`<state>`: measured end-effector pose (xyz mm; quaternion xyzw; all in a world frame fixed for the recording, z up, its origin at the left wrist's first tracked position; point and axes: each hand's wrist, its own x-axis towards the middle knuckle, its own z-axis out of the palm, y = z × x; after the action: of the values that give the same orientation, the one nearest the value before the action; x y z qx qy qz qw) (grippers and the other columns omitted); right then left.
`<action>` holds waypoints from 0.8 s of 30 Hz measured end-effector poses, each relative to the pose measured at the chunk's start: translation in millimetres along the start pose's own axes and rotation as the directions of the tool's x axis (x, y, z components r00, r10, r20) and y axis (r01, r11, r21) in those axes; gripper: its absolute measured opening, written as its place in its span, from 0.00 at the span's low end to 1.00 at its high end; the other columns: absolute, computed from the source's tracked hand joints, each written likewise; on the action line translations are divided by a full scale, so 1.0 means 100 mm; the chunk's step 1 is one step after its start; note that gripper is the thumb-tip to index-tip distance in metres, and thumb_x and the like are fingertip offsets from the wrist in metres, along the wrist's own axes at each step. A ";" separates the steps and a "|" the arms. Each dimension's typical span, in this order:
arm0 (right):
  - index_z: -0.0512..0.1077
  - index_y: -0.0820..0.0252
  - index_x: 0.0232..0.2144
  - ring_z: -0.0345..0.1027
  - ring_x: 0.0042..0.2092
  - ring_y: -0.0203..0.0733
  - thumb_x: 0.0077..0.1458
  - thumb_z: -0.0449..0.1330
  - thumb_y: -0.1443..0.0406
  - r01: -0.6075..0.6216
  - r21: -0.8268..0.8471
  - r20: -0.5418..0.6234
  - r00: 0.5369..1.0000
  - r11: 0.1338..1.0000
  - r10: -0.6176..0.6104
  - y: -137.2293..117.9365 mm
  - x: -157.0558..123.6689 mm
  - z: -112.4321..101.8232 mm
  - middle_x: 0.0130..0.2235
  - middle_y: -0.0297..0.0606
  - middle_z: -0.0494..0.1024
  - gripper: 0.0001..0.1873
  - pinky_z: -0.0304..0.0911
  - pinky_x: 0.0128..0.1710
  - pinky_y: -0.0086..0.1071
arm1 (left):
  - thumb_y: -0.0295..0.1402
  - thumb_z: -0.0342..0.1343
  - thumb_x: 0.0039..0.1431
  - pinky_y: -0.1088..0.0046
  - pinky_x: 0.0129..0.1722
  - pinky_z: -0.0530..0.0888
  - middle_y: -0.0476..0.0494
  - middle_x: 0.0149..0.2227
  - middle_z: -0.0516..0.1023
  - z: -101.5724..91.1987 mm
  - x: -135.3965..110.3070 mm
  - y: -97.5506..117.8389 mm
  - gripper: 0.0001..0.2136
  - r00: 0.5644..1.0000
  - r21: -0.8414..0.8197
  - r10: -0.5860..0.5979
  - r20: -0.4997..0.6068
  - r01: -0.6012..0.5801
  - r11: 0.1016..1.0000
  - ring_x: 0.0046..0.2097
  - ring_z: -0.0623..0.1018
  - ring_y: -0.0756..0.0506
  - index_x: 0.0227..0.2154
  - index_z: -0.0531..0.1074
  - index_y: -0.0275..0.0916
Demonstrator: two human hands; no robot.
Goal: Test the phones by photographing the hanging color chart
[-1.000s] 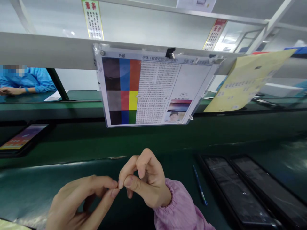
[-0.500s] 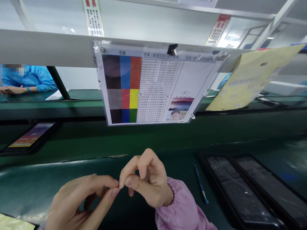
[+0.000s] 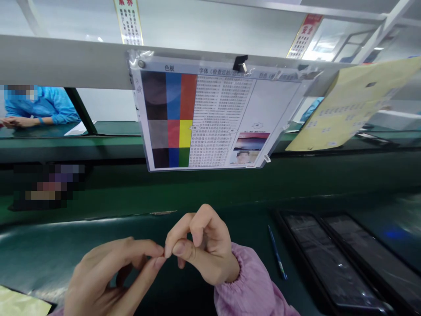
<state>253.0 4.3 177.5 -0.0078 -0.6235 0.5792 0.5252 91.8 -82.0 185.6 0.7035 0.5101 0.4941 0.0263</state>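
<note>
In the head view, my left hand (image 3: 95, 274) reaches in from the lower left with thumb and index finger pinched together. Its fingertips touch the index fingertip of my right hand (image 3: 212, 261), whose thumb presses against that finger while the others curl. Anything held between the fingertips is too small or hidden to make out. A purple sleeve (image 3: 248, 283) covers my right wrist. Both hands are above the dark green table (image 3: 158, 289). To the right of my right hand lies a blue pen (image 3: 277, 252).
Two dark-screened tablets (image 3: 329, 259) lie at the right. A laminated chart (image 3: 210, 118) hangs ahead, beside a yellow sheet (image 3: 351, 105). A blurred-out device (image 3: 52, 186) rests on the left ledge. Yellow paper (image 3: 23, 302) lies at lower left. Across the partition sits a person in blue (image 3: 54, 105).
Both hands keep the same fingertip-to-fingertip pose. The view has shifted very slightly, and the device on the left ledge now appears pixelated.
</note>
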 end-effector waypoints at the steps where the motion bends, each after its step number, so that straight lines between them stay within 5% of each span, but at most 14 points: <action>1: 0.58 0.52 0.33 0.66 0.24 0.32 0.67 0.64 0.66 0.005 -0.018 -0.002 1.000 1.000 -0.005 0.00 0.00 0.00 0.33 0.34 0.78 0.16 0.62 0.18 0.21 | 0.34 0.58 0.68 0.82 0.18 0.63 0.61 0.21 0.70 0.00 0.00 0.00 0.01 1.000 0.000 0.003 0.002 -0.003 1.000 0.18 0.68 0.56 0.39 0.75 0.48; 5: 0.58 0.52 0.32 0.67 0.23 0.34 0.66 0.61 0.71 0.202 -0.220 0.025 0.979 0.954 -0.202 0.03 0.01 -0.04 0.34 0.34 0.80 0.15 0.62 0.20 0.26 | 0.32 0.59 0.66 0.82 0.18 0.62 0.61 0.21 0.71 0.01 0.01 -0.01 0.02 1.000 -0.011 -0.022 -0.010 0.022 1.000 0.19 0.68 0.56 0.39 0.75 0.47; 11: 0.58 0.52 0.30 0.63 0.21 0.33 0.54 0.54 0.78 0.467 -0.656 0.243 0.875 0.594 -0.419 0.06 -0.03 -0.12 0.34 0.29 0.83 0.15 0.56 0.22 0.30 | 0.34 0.59 0.67 0.79 0.18 0.62 0.60 0.20 0.71 0.02 0.03 0.00 0.02 0.994 0.008 -0.105 -0.043 0.105 0.994 0.18 0.67 0.56 0.39 0.77 0.47; 19: 0.62 0.53 0.34 0.64 0.22 0.35 0.63 0.55 0.76 0.569 -0.744 0.411 0.803 0.350 -0.432 0.13 -0.06 -0.22 0.41 0.37 0.83 0.12 0.56 0.22 0.32 | 0.34 0.61 0.65 0.84 0.22 0.67 0.62 0.21 0.71 0.06 0.07 -0.07 0.04 0.995 0.037 -0.076 -0.067 0.079 0.996 0.20 0.67 0.57 0.40 0.79 0.49; 24: 0.65 0.53 0.33 0.72 0.29 0.37 0.64 0.58 0.74 0.594 -0.747 0.425 0.772 0.299 -0.472 0.16 -0.10 -0.29 0.43 0.39 0.83 0.12 0.62 0.25 0.32 | 0.26 0.62 0.63 0.85 0.23 0.70 0.58 0.23 0.76 0.10 0.16 -0.08 0.06 0.996 0.015 0.011 -0.084 -0.009 1.000 0.21 0.71 0.56 0.39 0.81 0.44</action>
<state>267.5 24.1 153.1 -0.0209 -0.8202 -0.0141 0.5716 92.8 -61.9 186.6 0.6847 0.5108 0.5198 -0.0028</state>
